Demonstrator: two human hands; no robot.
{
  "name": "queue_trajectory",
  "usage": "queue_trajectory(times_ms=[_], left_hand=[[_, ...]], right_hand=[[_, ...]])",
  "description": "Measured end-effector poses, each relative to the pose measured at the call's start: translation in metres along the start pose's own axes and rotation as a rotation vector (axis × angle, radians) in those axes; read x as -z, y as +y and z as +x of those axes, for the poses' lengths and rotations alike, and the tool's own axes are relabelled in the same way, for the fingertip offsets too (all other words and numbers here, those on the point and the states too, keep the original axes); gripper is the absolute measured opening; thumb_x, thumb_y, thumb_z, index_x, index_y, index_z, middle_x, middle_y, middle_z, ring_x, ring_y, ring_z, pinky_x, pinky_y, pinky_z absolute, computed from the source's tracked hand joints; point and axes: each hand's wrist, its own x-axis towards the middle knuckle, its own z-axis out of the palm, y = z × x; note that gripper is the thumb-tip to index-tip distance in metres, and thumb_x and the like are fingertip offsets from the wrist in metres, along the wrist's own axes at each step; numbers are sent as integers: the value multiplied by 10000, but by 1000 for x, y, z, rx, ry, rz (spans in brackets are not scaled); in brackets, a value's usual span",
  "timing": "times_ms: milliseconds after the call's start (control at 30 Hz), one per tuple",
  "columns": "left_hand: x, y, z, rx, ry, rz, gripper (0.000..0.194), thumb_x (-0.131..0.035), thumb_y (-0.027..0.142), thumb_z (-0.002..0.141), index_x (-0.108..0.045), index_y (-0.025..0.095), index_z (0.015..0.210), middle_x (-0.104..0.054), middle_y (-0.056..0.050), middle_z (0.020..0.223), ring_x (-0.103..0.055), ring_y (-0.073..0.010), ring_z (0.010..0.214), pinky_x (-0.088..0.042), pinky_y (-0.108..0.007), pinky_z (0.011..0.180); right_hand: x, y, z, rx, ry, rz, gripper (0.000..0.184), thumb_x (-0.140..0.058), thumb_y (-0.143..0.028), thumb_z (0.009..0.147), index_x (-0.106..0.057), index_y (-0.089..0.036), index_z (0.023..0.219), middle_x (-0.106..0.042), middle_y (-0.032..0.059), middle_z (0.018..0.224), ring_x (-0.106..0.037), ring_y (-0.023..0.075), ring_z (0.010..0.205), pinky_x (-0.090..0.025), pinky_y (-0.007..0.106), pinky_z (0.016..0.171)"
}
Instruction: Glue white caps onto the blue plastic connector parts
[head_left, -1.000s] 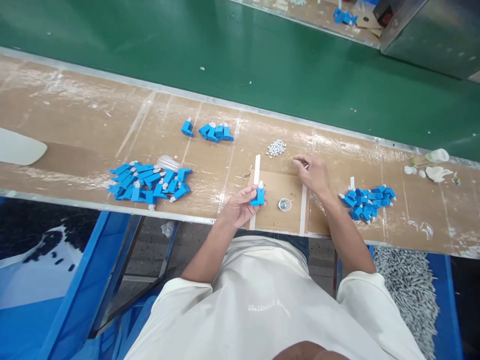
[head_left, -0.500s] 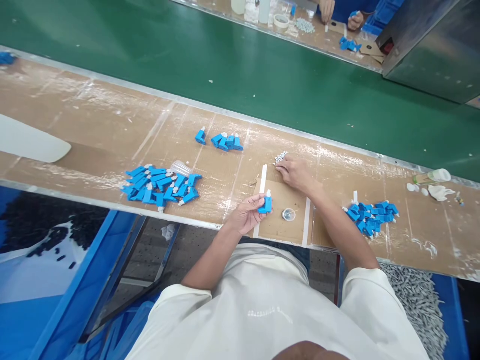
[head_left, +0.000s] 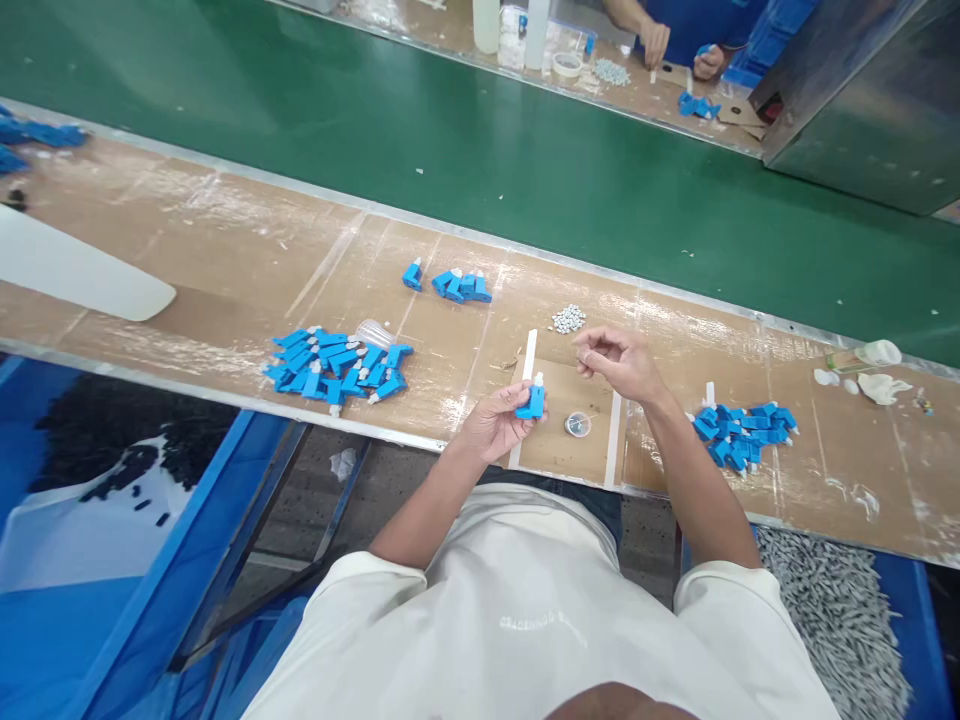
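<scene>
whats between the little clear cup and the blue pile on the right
A white tape strip, then the right forearm stretched across, as the head view shows.

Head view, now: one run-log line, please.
left hand: holding blue part, white tip up | right hand: near small pellets, contents unclear | clear cup: on cardboard | blue-part piles: both sides

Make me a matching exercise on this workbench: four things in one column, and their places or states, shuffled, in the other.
1. Left hand
2. Small clear cup
3. Tape roll
4. Pale pellets

A. Across the green surface
B. Holding a blue part
C. Heaped just beyond the right hand
D. Between two white strips

Pairs: 1-B, 2-D, 3-A, 4-C
</scene>
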Motion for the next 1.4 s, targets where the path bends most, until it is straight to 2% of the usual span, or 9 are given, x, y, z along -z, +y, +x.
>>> queue_trajectory(times_ms=[167,300,433,633,1000,1133,1300,1400], left_hand=[[-9,-2,1,6,-33,-29,94,-736,70,787,-710,98,873,-704,-59,780,-682,-117,658,-549,-159,541],[-15,-6,2,-2,-43,-13,116,-742,71,783,-709,104,889,-715,-66,798,-686,-125,669,-589,-196,609],[-20,-6,-1,5,-35,-2,132,-756,74,774,-705,109,891,-720,-67,807,-684,-131,662,-591,-208,606],[-22,-6,-5,-8,-35,18,147,-782,92,763,-704,109,887,-715,-67,816,-672,-131,669,-597,-223,615],[-28,-4,-6,-24,-91,99,233,-857,158,719,-715,109,897,-714,-56,793,-684,-122,658,-588,-209,631],[-29,-1,-7,-2,-106,99,288,-891,185,692,-703,104,894,-715,-56,794,-696,-125,650,-572,-198,609],[-27,-2,-6,-3,-105,101,216,-845,163,739,-701,115,894,-713,-51,797,-680,-113,647,-569,-193,612],[-26,-3,-6,-17,-99,100,214,-840,162,743,-707,110,903,-701,-47,771,-667,-110,638,-568,-193,618]], right_hand=[[-6,-14,-36,-78,63,291,414,-905,-540,727,-786,-172,874,-740,18,664,-721,138,565,-608,225,523],[-12,-23,-54,-154,91,446,406,-962,-498,666,-803,-190,878,-771,24,729,-761,150,614,-607,200,519],[-17,-31,-62,-202,83,538,396,-982,-470,644,-805,-194,866,-769,20,744,-767,149,617,-600,186,512],[-22,-36,-62,-201,160,654,354,-996,-473,621,-798,-211,754,-744,-10,686,-729,86,569,-574,116,512],[-28,-40,-68,-274,270,643,395,-1020,-458,528,-769,-206,700,-727,-13,636,-684,86,500,-555,129,459],[-32,-43,-69,-286,277,642,373,-1003,-440,555,-754,-201,699,-717,-16,636,-675,78,501,-549,121,463],[-33,-40,-70,-309,281,637,270,-946,-341,593,-759,-204,732,-666,-40,585,-621,66,458,-509,129,430],[-33,-36,-71,-315,291,636,268,-934,-337,596,-771,-205,762,-652,-43,581,-609,69,464,-492,137,418]])
